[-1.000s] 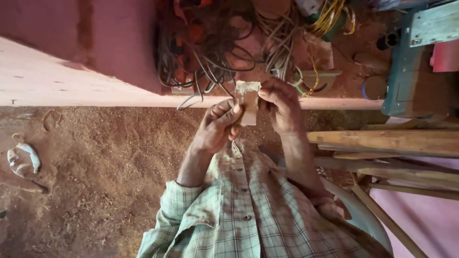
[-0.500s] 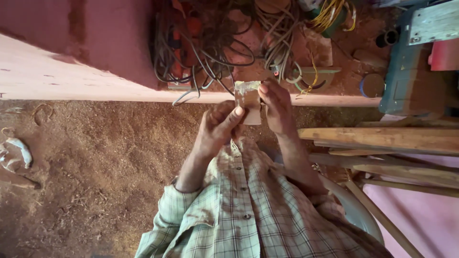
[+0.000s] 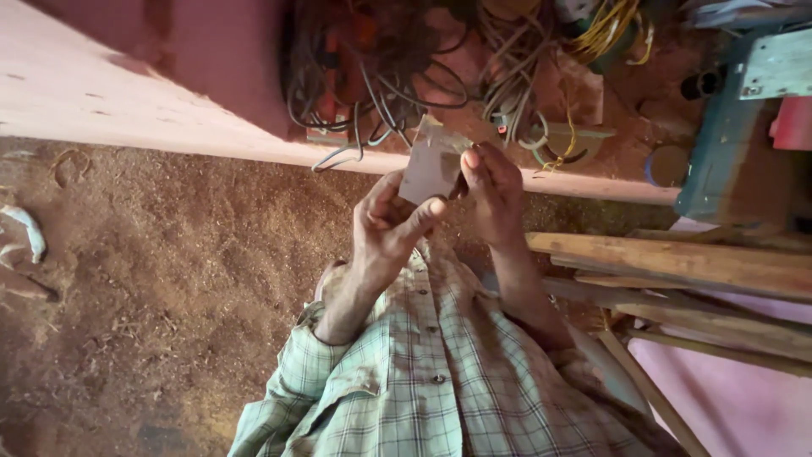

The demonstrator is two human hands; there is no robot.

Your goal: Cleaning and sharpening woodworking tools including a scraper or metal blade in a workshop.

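Head view | left hand [image 3: 385, 228] and right hand [image 3: 495, 195] both pinch a small pale flat piece [image 3: 430, 165], held up between them over the sawdust floor [image 3: 169, 296] | cable tangle [image 3: 397, 76] just beyond | wooden planks [image 3: 677, 258] beside right forearm

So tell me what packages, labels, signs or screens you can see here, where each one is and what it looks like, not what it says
Small pale folded paper or wrapper: held up between the left hand and right hand, grey-beige, creased; whether it is a package cannot be told.
Pink-red boxy thing: right edge, beside the blue-green wooden frame; kind unclear.
No signs or screens in view.
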